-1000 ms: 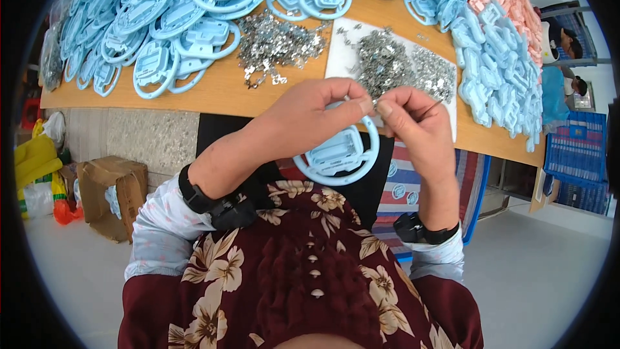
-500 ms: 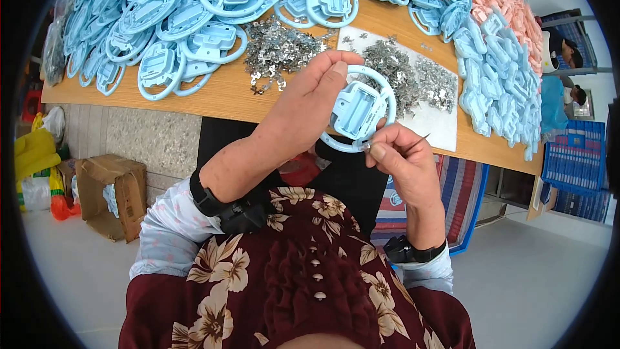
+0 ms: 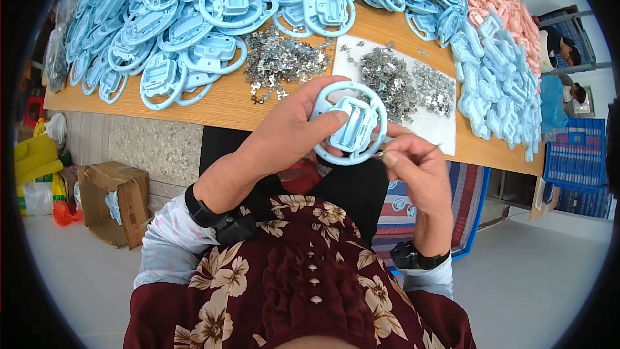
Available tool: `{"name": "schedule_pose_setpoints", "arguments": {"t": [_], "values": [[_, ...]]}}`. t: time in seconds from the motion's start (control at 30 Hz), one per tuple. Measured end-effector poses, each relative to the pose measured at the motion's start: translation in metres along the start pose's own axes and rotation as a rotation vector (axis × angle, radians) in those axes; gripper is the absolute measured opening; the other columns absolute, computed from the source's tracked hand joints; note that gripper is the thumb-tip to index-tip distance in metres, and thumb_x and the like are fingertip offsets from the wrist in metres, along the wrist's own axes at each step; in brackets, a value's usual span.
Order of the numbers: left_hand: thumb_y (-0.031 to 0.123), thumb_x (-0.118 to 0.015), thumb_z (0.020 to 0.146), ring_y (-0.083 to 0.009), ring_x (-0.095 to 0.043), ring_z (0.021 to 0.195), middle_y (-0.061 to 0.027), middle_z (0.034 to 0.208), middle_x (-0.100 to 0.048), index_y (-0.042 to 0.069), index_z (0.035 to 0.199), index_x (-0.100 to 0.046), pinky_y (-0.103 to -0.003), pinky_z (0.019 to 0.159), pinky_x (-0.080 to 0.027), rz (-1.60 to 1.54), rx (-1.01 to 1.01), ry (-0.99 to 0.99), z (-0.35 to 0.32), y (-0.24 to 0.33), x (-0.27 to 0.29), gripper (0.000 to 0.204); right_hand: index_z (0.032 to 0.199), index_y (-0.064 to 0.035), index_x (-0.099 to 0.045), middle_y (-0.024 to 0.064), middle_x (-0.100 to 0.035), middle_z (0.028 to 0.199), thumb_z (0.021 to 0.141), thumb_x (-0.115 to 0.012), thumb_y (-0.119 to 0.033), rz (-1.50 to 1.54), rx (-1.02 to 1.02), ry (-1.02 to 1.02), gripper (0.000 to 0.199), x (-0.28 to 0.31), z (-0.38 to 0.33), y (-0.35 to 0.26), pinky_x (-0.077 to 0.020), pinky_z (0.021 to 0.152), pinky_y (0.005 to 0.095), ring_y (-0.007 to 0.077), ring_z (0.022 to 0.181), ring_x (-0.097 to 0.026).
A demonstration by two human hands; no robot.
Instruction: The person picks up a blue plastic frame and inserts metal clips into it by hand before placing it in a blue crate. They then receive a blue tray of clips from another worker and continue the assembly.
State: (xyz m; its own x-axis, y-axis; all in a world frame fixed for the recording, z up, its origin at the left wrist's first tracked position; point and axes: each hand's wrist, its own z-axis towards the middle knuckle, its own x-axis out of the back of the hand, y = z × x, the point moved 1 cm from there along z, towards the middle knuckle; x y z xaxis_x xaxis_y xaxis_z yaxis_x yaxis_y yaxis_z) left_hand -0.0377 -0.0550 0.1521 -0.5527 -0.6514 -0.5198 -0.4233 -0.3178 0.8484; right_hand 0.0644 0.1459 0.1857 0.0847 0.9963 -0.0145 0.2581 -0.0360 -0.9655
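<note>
Left hand (image 3: 294,132) clamps a light-blue round plastic ring frame with a boxy centre (image 3: 349,123), thumb across the box, fingers behind the rim. It looks light, stiff and smooth; the rim is the safest hold. Just right of that grip, the right hand (image 3: 413,165) pinches a small thin metal clip (image 3: 380,153) against the frame's lower edge.
</note>
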Motion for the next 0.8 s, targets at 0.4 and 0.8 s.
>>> {"name": "schedule_pose_setpoints", "arguments": {"t": [0.4, 0.8], "values": [[0.011, -0.057, 0.093, -0.0073, -0.064, 0.075, -0.0042, 0.101, -0.064, 0.001, 0.133, -0.047, -0.021, 0.057, -0.055, 0.225, 0.18, -0.097, -0.004, 0.001, -0.007, 0.042, 0.086, 0.0003, -0.065, 0.0066, -0.069, 0.099, 0.08, -0.068, -0.001, -0.661, 0.417, 0.078, 0.006, -0.019, 0.023, -0.019, -0.0423, 0.06, 0.0204, 0.0045, 0.07, -0.053], [0.014, -0.057, 0.093, -0.007, -0.063, 0.072, -0.0034, 0.097, -0.064, 0.001, 0.128, -0.051, -0.02, 0.057, -0.055, 0.22, 0.22, -0.126, -0.001, 0.001, -0.007, 0.038, 0.087, -0.0024, -0.063, 0.0094, -0.068, 0.09, 0.081, -0.069, -0.004, -0.852, 0.411, 0.087, 0.009, -0.023, 0.024, -0.016, -0.0502, 0.061, 0.0278, 0.0181, 0.07, -0.063]]}}
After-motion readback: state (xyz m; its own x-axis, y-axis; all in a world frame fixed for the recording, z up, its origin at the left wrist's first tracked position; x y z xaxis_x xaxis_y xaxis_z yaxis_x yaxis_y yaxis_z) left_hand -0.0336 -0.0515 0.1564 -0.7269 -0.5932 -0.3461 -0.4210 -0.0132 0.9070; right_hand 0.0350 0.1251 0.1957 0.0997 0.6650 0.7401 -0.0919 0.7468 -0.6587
